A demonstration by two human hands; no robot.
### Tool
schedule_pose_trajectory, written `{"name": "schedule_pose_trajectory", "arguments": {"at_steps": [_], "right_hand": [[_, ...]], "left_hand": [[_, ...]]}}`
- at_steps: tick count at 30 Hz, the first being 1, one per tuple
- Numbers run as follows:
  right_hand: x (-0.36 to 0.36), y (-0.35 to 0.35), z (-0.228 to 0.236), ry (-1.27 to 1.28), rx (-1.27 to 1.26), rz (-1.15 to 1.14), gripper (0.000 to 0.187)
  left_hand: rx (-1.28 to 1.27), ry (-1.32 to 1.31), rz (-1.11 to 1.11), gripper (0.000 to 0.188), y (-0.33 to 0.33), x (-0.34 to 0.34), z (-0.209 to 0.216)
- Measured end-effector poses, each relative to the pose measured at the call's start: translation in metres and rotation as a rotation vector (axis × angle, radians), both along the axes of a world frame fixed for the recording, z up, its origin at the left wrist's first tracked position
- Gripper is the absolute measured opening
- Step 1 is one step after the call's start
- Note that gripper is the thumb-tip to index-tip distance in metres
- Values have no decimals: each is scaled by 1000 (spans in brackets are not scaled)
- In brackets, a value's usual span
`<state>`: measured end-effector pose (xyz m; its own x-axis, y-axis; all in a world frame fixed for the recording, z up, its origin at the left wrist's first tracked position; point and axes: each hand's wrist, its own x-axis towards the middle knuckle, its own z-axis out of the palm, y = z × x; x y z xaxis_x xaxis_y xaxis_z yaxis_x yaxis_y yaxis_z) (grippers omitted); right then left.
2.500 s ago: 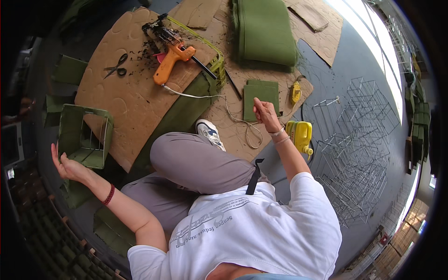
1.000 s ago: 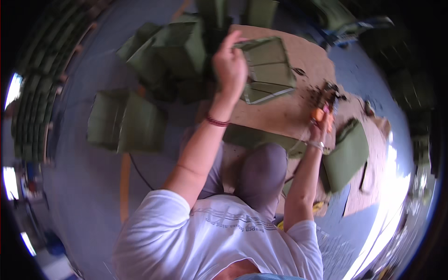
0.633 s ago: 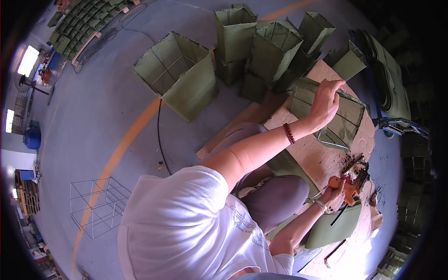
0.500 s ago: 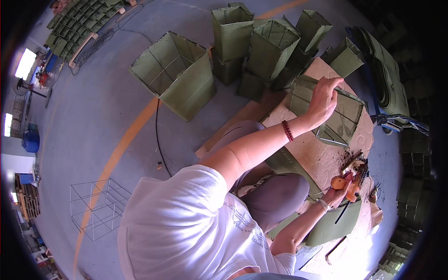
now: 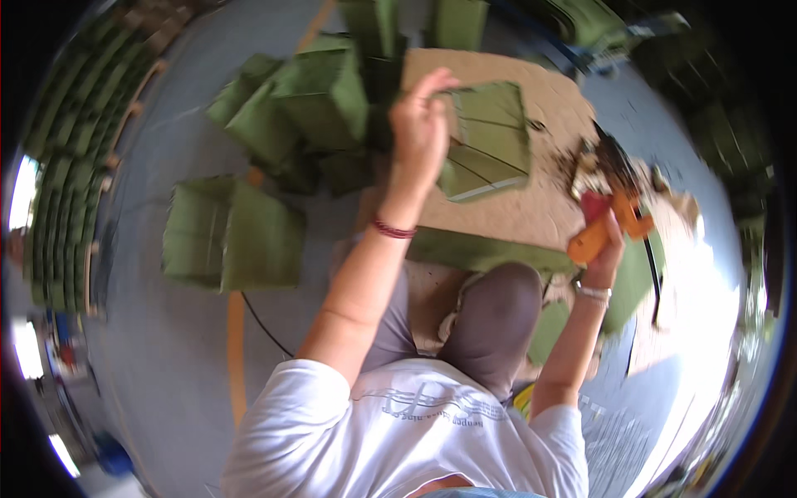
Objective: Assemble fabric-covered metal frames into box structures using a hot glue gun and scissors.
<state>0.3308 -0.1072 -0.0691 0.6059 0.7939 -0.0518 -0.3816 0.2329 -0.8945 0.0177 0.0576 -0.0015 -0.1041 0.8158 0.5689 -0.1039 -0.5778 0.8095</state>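
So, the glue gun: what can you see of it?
The glue gun has an orange, plastic-looking body and handle, with a red part beside the handle. Its dark, messy-looking front end points toward the picture's top; the handle's butt points lower left. A thin dark rod appears to extend from its rear. The right hand grips it, in view against the cardboard. Blur hides whether its tip touches anything.
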Motion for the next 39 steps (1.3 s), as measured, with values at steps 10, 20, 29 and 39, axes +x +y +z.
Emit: {"name": "schedule_pose_trajectory", "arguments": {"at_steps": [10, 20, 29, 39], "right_hand": [[-91, -64, 50, 10, 112, 607, 40], [-123, -76, 77, -48, -283, 735, 26], [-138, -74, 73, -51, -346, 769, 21], [-143, -79, 59, -40, -356, 725, 21]], "left_hand": [[-64, 39, -52, 44, -17, 12, 5], [-20, 8, -46, 41, -20, 4, -6], [-70, -22, -64, 40, -26, 2, -3], [-112, -59, -94, 40, -27, -1, -4]]}}
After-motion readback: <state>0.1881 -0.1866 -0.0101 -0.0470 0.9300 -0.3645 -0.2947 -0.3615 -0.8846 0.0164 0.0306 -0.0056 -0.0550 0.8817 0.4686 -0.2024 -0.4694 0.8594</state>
